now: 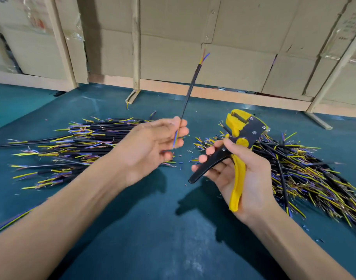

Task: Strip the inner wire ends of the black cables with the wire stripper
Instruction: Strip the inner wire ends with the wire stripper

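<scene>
Left hand (152, 138) pinches one black cable (190, 91) near its lower end, cable upright, coloured inner wires at both tips. Right hand (239, 170) wraps the yellow-black wire stripper (236, 150), handles spread, head up. Cable piles (72, 146) lie left and right on the green table (152, 229).

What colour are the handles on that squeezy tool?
One handle is yellow, the other handle black, seen in the head view, held in the right hand.

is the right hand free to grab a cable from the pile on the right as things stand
Probably not: the right hand grips the yellow and black wire stripper. The pile of black cables lies close beside it, nothing between.
</scene>
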A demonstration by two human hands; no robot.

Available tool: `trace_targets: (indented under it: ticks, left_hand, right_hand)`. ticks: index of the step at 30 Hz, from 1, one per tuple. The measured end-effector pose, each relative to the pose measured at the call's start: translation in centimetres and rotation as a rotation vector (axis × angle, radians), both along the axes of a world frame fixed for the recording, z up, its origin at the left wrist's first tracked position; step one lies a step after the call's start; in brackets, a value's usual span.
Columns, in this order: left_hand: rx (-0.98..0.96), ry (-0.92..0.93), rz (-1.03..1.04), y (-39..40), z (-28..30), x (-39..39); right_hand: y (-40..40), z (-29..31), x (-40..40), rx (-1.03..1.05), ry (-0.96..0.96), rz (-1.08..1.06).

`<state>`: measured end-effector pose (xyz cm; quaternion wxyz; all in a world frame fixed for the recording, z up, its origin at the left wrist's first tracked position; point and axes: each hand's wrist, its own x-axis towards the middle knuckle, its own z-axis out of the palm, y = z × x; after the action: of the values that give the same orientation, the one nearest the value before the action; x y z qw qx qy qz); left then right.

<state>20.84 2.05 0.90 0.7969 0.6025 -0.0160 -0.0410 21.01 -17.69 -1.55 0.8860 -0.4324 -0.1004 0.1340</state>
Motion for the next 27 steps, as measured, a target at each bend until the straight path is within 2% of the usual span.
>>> trace_targets:
  ticks: [4,10,18,27]
  left_hand:
    - [-0.205,0.034,-0.175,-2.2,-0.7,-0.6]
    - [-0.177,-0.102,-0.127,-2.7,-1.3,-1.0]
    - [0.042,-0.246,-0.028,-2.9,-1.6,-1.1]
    - [0.229,-0.181,0.006,-1.7,-1.3,-0.6]
  right_hand:
    - [0.4,-0.3,0.0,-0.160,-0.166,-0.100]
    - [0.2,-0.4,-0.3,-0.221,-0.283,-0.119]
    - [0.2,-0.5,-0.2,-0.280,-0.305,-0.093]
    - [-0.5,-0.2,0.4,-0.326,-0.226,-0.211]
